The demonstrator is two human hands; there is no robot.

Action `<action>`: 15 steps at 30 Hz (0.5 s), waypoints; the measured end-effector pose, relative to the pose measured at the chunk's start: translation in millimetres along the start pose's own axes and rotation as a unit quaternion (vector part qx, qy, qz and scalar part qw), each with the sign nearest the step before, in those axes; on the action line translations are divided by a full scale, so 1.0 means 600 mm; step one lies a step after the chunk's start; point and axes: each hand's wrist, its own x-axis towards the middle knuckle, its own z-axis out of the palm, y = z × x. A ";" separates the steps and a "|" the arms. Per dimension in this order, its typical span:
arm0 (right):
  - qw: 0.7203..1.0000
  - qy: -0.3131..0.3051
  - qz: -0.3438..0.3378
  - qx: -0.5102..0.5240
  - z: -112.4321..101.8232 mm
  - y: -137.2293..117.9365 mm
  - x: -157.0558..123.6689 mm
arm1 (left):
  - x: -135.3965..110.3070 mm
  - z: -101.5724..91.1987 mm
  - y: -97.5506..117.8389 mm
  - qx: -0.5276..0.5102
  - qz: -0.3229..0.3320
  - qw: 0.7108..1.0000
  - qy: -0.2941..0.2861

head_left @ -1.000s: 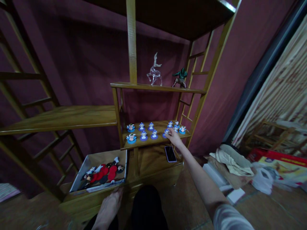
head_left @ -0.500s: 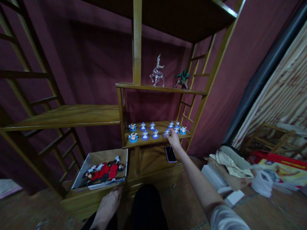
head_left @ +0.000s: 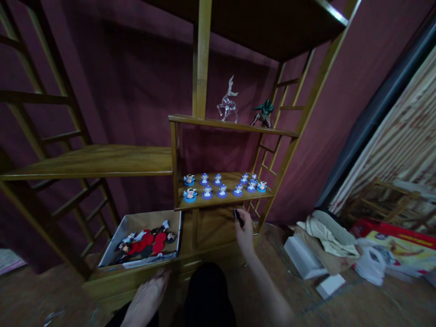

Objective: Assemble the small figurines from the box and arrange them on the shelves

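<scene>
Wooden shelving (head_left: 203,63), open-fronted, against a dark red wall (head_left: 136,95). Top board: glass deer (head_left: 228,105), green figure (head_left: 264,112). Middle board (head_left: 214,203): figurines (head_left: 222,190) in two rough rows. Lower board (head_left: 211,234): box (head_left: 146,220) of red and black pieces at its left.

Phone (head_left: 238,217): dark, beneath the right part of the middle board, partly hidden by the hand; whether it is clear of the lower board I cannot tell. Right hand (head_left: 244,229): fingers closed on the phone. Left hand (head_left: 147,290): back upward, just in front of the box, well apart from the phone — clenched or loose, I cannot tell.

Handling note, my judgement from afar: I favour a grip on the phone's edges and any movement kept low — a knuckle knocking the middle board could topple figurines.
</scene>
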 end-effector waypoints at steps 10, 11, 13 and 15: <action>0.995 -0.047 0.062 0.058 0.071 -0.028 -0.088 | 0.036 -0.007 -0.070 -0.141 -0.069 0.983 0.094; 0.998 -0.026 0.041 0.039 0.060 -0.034 -0.061 | 0.037 -0.008 -0.078 -0.149 -0.070 0.981 0.103; 0.999 0.031 0.005 -0.016 0.029 -0.039 0.007 | 0.037 -0.010 -0.092 -0.162 -0.069 0.978 0.115; 0.992 0.101 -0.012 -0.075 -0.009 -0.032 0.081 | 0.036 -0.012 -0.105 -0.172 -0.072 0.975 0.125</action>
